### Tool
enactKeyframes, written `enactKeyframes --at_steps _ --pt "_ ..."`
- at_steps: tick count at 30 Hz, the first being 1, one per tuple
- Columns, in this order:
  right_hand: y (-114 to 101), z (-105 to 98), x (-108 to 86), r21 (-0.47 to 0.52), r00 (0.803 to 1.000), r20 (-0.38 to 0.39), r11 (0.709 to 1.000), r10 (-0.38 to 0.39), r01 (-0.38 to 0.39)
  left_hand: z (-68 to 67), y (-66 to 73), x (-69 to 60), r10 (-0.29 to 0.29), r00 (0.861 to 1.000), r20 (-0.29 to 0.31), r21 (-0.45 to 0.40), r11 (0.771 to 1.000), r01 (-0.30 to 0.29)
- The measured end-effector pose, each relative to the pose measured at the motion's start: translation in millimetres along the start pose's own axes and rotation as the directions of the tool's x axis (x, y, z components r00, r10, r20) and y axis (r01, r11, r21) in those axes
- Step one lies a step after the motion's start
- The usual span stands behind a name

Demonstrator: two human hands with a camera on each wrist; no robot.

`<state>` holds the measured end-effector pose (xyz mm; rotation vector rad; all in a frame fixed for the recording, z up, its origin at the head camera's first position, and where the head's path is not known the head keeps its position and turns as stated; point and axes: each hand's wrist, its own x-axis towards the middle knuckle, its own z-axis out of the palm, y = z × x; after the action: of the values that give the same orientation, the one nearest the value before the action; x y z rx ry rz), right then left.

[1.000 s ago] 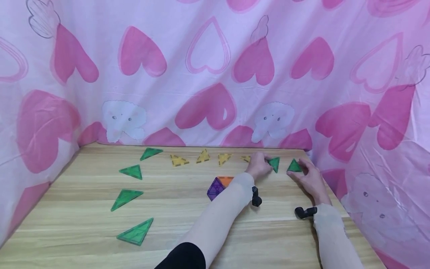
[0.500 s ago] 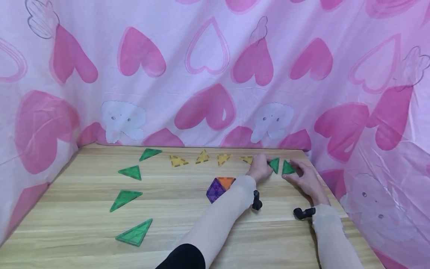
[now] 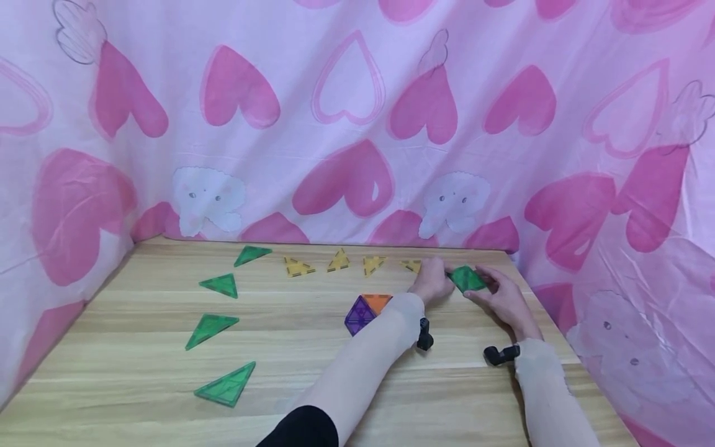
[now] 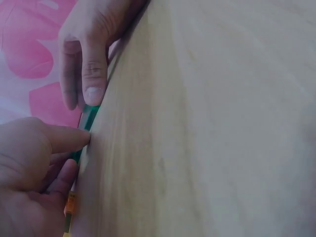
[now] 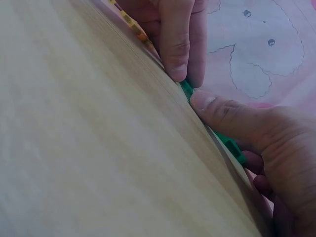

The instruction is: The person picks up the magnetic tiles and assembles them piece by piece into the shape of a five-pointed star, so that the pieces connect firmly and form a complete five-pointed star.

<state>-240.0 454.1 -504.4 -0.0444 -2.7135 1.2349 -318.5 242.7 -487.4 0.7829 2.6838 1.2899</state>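
Two green translucent triangle magnetic tiles lie edge to edge near the back right of the table in the head view. My left hand (image 3: pixel 433 280) pinches the left green tile (image 3: pixel 458 277) at its left side. On the other side, my right hand (image 3: pixel 505 299) has its thumb and fingers on the right green tile (image 3: pixel 475 281). Seen from the right wrist, the thumb of the right hand (image 5: pixel 261 133) presses along the green edge (image 5: pixel 230 145) close to the left hand's fingertips. The left wrist view shows only a green sliver (image 4: pixel 90 117) between both hands.
Several yellow triangle tiles (image 3: pixel 337 261) line the back of the wooden table (image 3: pixel 424 397). A purple piece (image 3: pixel 359 316) and an orange piece (image 3: pixel 377 302) touch near the middle, partly behind the left forearm. Larger green triangles (image 3: pixel 226 385) run down the left. A heart-patterned curtain (image 3: pixel 346 180) surrounds the table.
My right hand has moved left with its green tile until it meets the other green tile. The left hand has stayed in place.
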Motion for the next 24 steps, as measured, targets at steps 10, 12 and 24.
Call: enactKeyframes --at_steps 10,12,24 --pt "0.1 1.0 0.1 -0.012 1.0 -0.002 1.0 -0.004 0.003 -11.1 8.4 -9.2 -0.018 1.0 0.026 -0.083 0.996 0.02" --pt "-0.1 2.3 1.6 -0.022 1.0 0.0 0.999 -0.025 0.025 -18.8 8.3 -12.9 -0.009 1.0 0.014 -0.136 0.991 0.011" --pt "2.1 -1.5 0.1 -0.037 0.998 0.004 0.997 -0.061 0.061 -73.1 -10.1 -43.8 0.089 0.986 -0.14 -0.217 0.969 -0.118"
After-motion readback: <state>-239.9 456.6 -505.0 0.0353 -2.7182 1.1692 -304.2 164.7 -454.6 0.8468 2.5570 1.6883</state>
